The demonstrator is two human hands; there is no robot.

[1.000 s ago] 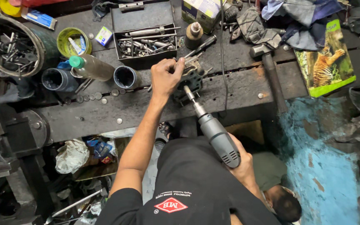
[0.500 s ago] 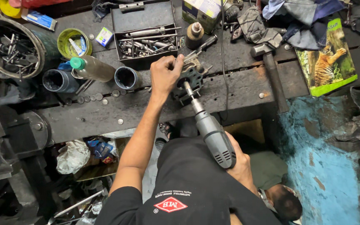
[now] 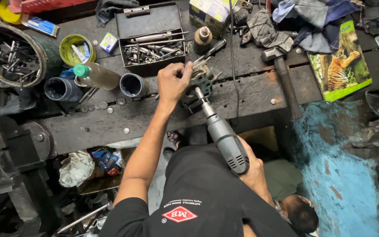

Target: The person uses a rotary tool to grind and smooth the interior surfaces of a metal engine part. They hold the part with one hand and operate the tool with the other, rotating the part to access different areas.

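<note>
Left hand (image 3: 172,83) curled, pressing the holed metal part (image 3: 200,85); right hand (image 3: 253,173) clenched around the grey drill (image 3: 224,140).

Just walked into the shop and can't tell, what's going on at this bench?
A person in a black shirt is working at a cluttered dark workbench. The left hand presses down on a round metal part with holes, steadying it on the bench. The right hand grips a grey power drill, its tip set against that part. An open metal box of bits and a hammer lie nearby.
</note>
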